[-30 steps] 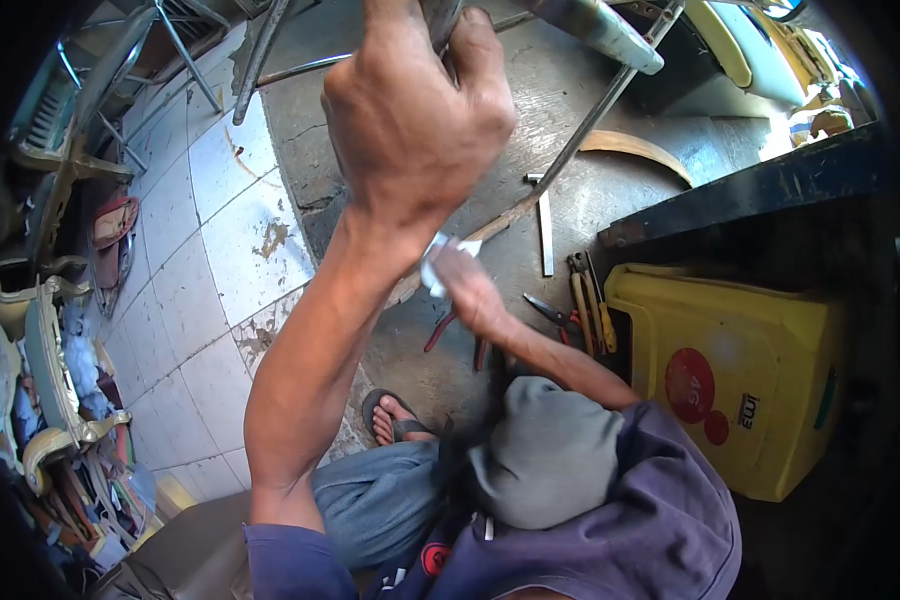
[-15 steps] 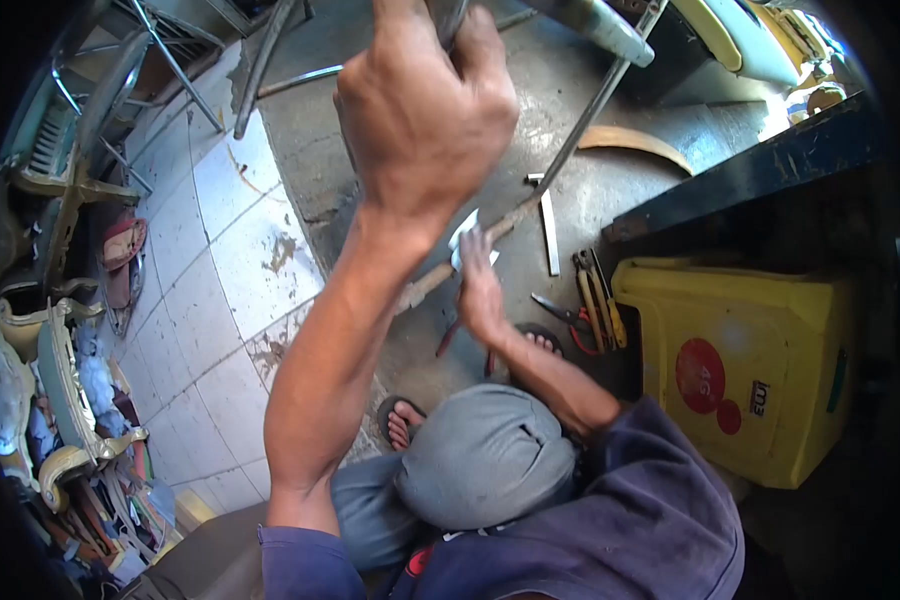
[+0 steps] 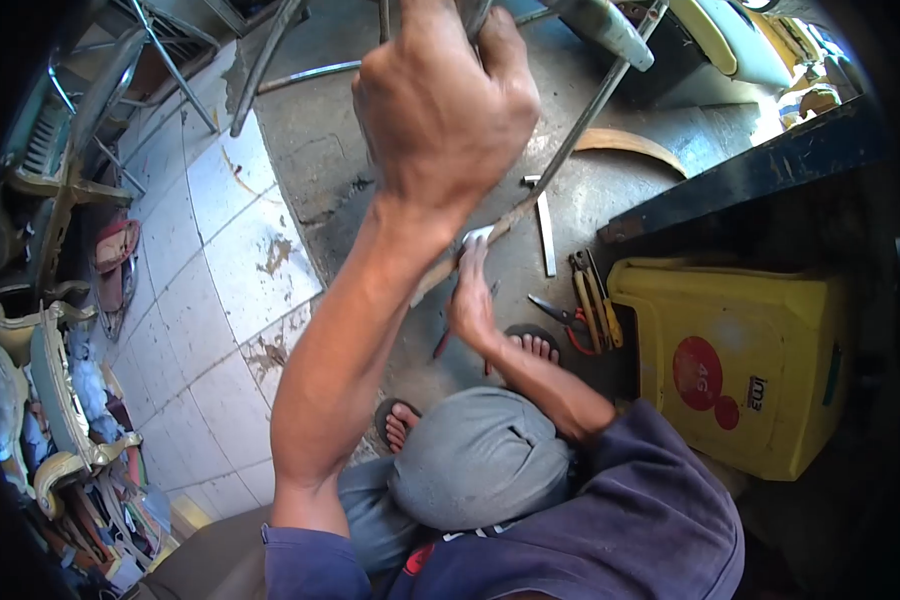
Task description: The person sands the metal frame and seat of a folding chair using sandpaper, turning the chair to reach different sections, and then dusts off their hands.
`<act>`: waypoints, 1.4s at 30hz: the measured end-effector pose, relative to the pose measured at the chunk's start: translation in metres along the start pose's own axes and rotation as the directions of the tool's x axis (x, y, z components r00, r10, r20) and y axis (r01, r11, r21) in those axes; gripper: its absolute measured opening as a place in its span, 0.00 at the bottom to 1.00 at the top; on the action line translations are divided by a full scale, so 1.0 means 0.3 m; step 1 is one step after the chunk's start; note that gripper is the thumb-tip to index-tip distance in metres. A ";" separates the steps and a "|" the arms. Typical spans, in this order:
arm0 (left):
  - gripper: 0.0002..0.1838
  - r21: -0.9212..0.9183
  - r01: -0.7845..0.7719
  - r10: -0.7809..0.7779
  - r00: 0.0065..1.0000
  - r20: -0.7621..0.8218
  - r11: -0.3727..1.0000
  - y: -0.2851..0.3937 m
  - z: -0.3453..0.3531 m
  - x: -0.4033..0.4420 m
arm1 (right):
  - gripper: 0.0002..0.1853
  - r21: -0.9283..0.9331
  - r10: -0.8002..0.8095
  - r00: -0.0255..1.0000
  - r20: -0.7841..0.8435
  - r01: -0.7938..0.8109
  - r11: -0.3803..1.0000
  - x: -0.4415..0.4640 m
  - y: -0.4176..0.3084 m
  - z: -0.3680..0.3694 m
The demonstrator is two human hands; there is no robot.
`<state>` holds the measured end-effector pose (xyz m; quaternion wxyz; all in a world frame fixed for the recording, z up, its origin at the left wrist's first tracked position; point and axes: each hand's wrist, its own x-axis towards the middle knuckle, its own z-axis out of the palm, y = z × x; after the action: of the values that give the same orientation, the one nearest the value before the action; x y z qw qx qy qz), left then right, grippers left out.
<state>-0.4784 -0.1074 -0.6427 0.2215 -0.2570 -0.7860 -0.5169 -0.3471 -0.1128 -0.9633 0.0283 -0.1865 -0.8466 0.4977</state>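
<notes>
Gripping a grey metal tube (image 3: pixel 479 17), the left hand (image 3: pixel 450 115) is curled tight, its thumb on the right side of the tube and its knuckles toward the viewer. Below and slightly right of it, the right hand (image 3: pixel 473 298) has its fingers extended and held together, the fingertips laid on a small, crumpled-looking white piece (image 3: pixel 478 235) that rests against a slender metal rod (image 3: pixel 582 125). Whether the right thumb closes beneath cannot be told. The rod slants from upper right, beyond the left hand, down past the right fingertips toward the left forearm; its lower stretch is brown and rough-looking. To the right of the right hand, on the grey concrete floor (image 3: pixel 320 150), lie red-handled pliers (image 3: pixel 576 325), yellow-handled tools (image 3: pixel 598 300) and, farther up, a narrow pale strip (image 3: pixel 546 235). A curved tan strip (image 3: pixel 630 142) lies above these. Farther right of the right hand stands a yellow plastic box (image 3: pixel 660 325) with red discs. Left of both hands extend worn white floor tiles (image 3: pixel 255 225).
</notes>
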 end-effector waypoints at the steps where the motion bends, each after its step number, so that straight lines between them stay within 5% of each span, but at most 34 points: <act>1: 0.07 0.022 0.021 -0.022 1.000 0.017 1.000 -0.002 0.000 -0.003 | 0.48 0.040 -0.017 0.993 -0.115 0.021 0.999 0.067 0.078 0.007; 2: 0.07 0.046 0.021 -0.022 0.999 0.023 0.999 -0.005 -0.003 0.003 | 0.49 0.080 -0.047 0.970 -0.240 0.068 0.994 0.127 0.146 0.040; 3: 0.07 0.050 0.004 -0.004 1.000 0.006 0.999 -0.010 0.000 0.000 | 0.49 -0.135 -0.150 0.939 -0.308 0.113 0.984 0.138 0.200 0.094; 4: 0.07 0.055 -0.004 0.004 1.000 0.006 0.998 -0.026 0.000 -0.005 | 0.49 -0.128 -0.154 0.938 -0.311 0.119 0.985 0.088 0.135 0.093; 6: 0.06 -0.013 -0.036 0.036 0.999 -0.021 0.999 -0.044 0.016 -0.007 | 0.46 -0.090 -0.031 0.997 -0.067 0.025 0.996 -0.007 -0.045 0.026; 8: 0.06 0.013 -0.023 0.023 1.000 -0.014 1.000 -0.026 0.012 -0.018 | 0.45 -0.147 -0.036 0.998 -0.057 0.027 0.989 0.049 0.040 0.021; 10: 0.06 0.093 -0.047 0.049 0.999 -0.014 0.995 -0.013 -0.007 -0.012 | 0.47 -0.176 -0.022 0.969 -0.248 -0.023 0.984 0.149 0.114 0.044; 14: 0.05 0.029 -0.070 0.072 0.996 -0.051 0.997 -0.037 0.007 -0.005 | 0.45 -0.030 0.032 0.999 0.028 -0.032 0.999 -0.038 -0.067 -0.004; 15: 0.05 0.060 -0.072 0.075 0.996 -0.049 0.996 -0.032 0.007 -0.013 | 0.46 -0.058 -0.010 0.996 -0.089 0.005 0.998 0.001 0.028 0.034; 17: 0.05 0.095 -0.081 0.086 0.995 -0.052 0.992 -0.027 0.004 -0.024 | 0.46 0.103 0.147 0.960 -0.237 -0.125 0.987 0.175 0.133 0.041; 22: 0.06 0.136 -0.093 0.102 0.993 -0.056 0.986 -0.052 0.018 -0.012 | 0.41 -0.120 0.029 0.992 -0.120 -0.043 0.992 0.013 0.083 0.057; 25: 0.06 0.099 -0.091 0.097 0.993 -0.061 0.991 -0.054 0.023 -0.013 | 0.41 0.083 0.232 0.947 -0.223 -0.219 0.972 0.153 0.092 0.015; 30: 0.06 0.095 -0.058 0.063 0.996 -0.055 0.994 -0.051 0.021 -0.018 | 0.39 -0.060 0.017 0.987 -0.159 -0.026 0.998 0.085 0.132 0.025; 34: 0.06 0.089 -0.055 0.059 0.998 -0.036 0.995 -0.057 0.009 -0.020 | 0.42 0.036 0.235 0.955 -0.182 -0.232 0.972 0.095 0.054 -0.008; 36: 0.06 0.084 -0.057 0.061 0.997 -0.051 0.995 -0.058 0.010 -0.019 | 0.40 -0.049 0.069 0.997 0.021 -0.068 0.996 0.025 0.061 -0.064; 37: 0.06 0.082 -0.058 0.063 0.996 -0.066 0.995 -0.058 0.006 -0.026 | 0.41 0.032 0.179 0.983 0.035 -0.180 0.983 0.030 0.002 -0.139; 38: 0.06 0.086 -0.058 0.065 0.995 -0.074 0.995 -0.060 0.002 -0.026 | 0.39 -0.256 -0.073 0.980 -0.183 0.024 0.966 0.033 0.037 -0.137; 40: 0.06 0.065 -0.060 0.065 0.996 -0.066 0.996 -0.063 0.000 -0.031 | 0.38 -0.475 -0.304 0.953 -0.009 0.263 0.840 0.073 0.094 -0.145; 42: 0.06 0.093 -0.130 0.139 0.985 -0.105 0.987 -0.077 0.011 -0.019 | 0.36 -0.499 -0.410 0.911 0.035 0.371 0.783 0.121 0.141 -0.172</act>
<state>-0.4888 -0.1131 -0.6637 0.3101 -0.2706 -0.7747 -0.4801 -0.3566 -0.0388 -0.9784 0.1140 -0.0266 -0.9638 0.2396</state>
